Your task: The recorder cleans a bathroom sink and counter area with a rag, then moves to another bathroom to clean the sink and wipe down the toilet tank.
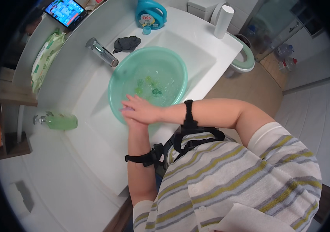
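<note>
Above the near left rim of a mint-green basin point(178, 63), my two hands are pressed together. My right hand point(144, 109) lies over my left hand point(134, 120) and hides most of its fingers. A small purple thing point(128, 109) shows between them; its kind is too small to tell. The basin stands in the white sink and holds water with bubbles. Several small light-green pieces point(148, 79) and a dark green piece point(156, 91) are in the water.
A chrome faucet point(102, 53) points toward the basin, beside a crumpled dark grey cloth point(127, 44). Behind stands a blue detergent bottle point(150, 17) with its cap point(146, 30). A green pump bottle point(61, 121), a wipes pack point(48, 58) and a lit phone point(66, 12) are leftward.
</note>
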Available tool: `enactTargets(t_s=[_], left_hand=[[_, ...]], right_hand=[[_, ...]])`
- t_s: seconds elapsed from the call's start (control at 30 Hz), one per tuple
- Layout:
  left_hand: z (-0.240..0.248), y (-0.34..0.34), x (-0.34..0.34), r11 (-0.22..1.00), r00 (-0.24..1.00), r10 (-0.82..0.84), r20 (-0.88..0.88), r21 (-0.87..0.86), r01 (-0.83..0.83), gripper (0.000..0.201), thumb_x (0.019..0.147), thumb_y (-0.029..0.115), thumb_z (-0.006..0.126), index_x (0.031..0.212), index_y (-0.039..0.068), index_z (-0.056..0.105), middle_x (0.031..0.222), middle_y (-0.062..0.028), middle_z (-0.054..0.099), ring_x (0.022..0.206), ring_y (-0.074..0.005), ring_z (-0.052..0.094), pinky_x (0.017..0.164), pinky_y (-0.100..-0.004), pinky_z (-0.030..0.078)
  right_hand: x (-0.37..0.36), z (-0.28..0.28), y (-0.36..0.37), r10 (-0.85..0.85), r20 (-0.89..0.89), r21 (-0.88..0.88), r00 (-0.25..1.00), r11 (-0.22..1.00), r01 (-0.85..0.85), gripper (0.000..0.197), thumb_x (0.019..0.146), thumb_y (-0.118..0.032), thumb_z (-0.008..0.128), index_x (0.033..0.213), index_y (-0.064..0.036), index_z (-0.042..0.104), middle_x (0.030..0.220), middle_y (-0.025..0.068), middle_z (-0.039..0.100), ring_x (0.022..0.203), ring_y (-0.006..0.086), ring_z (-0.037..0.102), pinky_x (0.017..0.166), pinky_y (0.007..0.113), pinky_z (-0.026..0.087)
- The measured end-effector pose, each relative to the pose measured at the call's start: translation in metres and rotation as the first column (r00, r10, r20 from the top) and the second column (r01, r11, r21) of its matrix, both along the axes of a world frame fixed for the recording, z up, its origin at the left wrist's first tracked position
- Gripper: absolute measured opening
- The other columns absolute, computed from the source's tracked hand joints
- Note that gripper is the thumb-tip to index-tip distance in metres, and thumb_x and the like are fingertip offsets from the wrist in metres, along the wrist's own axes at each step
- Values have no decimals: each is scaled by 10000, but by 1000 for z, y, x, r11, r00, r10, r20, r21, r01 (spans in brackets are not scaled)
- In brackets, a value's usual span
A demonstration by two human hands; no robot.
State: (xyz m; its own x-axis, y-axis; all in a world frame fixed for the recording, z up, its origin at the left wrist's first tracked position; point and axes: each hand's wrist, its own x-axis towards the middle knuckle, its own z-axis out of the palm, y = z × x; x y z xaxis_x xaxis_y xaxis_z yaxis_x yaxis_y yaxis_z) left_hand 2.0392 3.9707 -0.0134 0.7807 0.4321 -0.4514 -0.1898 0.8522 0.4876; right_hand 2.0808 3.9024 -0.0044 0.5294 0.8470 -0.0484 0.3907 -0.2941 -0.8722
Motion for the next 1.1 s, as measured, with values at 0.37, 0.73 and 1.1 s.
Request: enactTargets(t_s=[0.37,0.73,1.1], left_hand=[[22,0,-6,997,998,40,47,-61,-37,758,856,573,245,1374,47,73,1406,-113,158,1290,-275,160,1036,-494,105],[-10,3,-30,996,995,-88,-36,16,88,740,853,558,260,1371,43,140,1446,-119,55,1333,-249,-79,1042,-438,-76],[-5,0,-31,998,990,-65,-125,5,66,639,887,481,245,1349,40,220,1422,-121,168,1336,-243,5,1057,-422,-12]], right_hand=[[44,-11,-7,41,-521,109,852,994,18,401,820,-108,491,1221,-92,472,1062,82,545,873,167,567,719,279,474],[122,-8,-5,-217,-101,-68,971,975,211,387,854,-394,459,858,-41,616,781,69,591,709,163,528,662,296,429],[132,3,-8,-259,-3,-141,966,956,256,485,860,-462,403,792,-15,577,745,117,576,683,238,539,671,355,430]])
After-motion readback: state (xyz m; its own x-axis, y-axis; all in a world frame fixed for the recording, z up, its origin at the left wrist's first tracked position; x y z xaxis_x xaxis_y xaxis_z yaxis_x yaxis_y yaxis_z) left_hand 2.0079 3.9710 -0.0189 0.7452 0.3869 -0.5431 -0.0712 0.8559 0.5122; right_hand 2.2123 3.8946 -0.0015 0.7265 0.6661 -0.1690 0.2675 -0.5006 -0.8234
